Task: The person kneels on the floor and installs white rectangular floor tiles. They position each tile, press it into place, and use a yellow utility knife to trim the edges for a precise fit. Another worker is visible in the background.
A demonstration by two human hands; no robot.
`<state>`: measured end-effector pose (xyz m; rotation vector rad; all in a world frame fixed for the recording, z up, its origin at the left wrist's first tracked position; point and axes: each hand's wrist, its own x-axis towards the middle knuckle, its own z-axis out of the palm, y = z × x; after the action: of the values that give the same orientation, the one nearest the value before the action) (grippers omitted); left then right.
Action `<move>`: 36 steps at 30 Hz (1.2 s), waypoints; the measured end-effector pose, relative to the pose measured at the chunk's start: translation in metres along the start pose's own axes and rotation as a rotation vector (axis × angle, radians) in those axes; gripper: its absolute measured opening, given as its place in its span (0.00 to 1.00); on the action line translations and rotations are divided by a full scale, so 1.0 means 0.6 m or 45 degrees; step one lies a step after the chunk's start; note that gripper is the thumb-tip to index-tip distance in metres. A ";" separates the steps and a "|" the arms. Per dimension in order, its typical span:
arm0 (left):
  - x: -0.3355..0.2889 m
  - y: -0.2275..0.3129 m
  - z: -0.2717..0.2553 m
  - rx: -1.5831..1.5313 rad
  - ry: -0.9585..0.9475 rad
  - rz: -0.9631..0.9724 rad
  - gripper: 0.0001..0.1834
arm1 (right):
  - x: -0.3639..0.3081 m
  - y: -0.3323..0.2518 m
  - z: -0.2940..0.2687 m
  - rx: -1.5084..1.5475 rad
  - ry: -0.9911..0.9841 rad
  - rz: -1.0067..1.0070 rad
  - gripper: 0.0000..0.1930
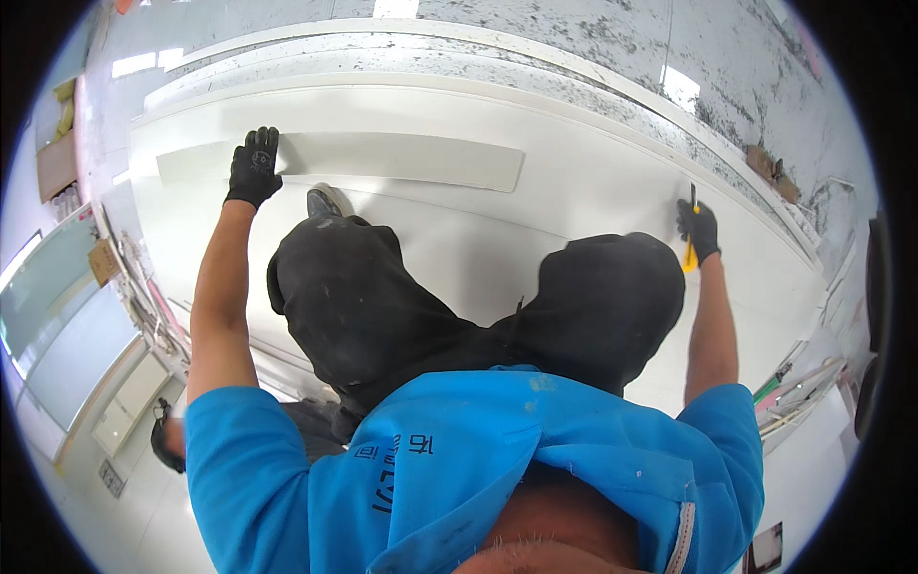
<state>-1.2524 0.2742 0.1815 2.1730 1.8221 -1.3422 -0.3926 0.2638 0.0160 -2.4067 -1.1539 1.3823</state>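
My left hand (255, 166), in a black glove, lies with its fingers stretched out near the left end of a long off-white strip (411, 159). That strip rests on a large white board (602, 182) under me. Out to the right, my right hand (705, 231), also gloved in black, is closed around a yellow utility knife (689, 256). The knife's dark tip points away from me, over the right part of the board. A thin line runs across the board on the near side of the strip. My shoe (328, 200) is on the board just below the strip.
Beyond the board's far edge lies a grey floor (612, 43) strewn with dark debris. Brown scraps (771, 172) sit at the far right. Another person (170, 437) is at the lower left. Long offcuts (798, 390) lie at the right.
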 end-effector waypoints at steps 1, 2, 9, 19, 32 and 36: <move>0.021 -0.014 0.020 -0.014 0.015 0.007 0.55 | 0.010 -0.042 -0.015 -0.220 0.041 -0.132 0.15; 0.037 -0.029 0.041 -0.032 0.029 0.017 0.55 | 0.016 -0.100 -0.020 -0.377 0.060 -0.274 0.15; 0.138 -0.156 0.203 -0.260 0.283 0.086 0.56 | -0.042 -0.603 0.215 -0.615 -0.115 -1.049 0.21; 0.202 -0.264 0.300 -0.379 0.290 0.290 0.55 | -0.242 -0.627 0.658 -0.316 0.116 -0.266 0.26; 0.207 -0.319 0.337 -0.663 0.506 0.496 0.50 | -0.257 -0.629 0.682 0.114 0.101 -0.126 0.16; 0.210 -0.315 0.334 -0.681 0.480 0.498 0.50 | -0.233 -0.593 0.690 0.201 0.090 -0.151 0.16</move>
<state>-1.5279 0.3367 0.0728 2.3799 1.4847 -0.3368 -0.9528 0.3167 0.0391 -2.2224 -1.1061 1.2896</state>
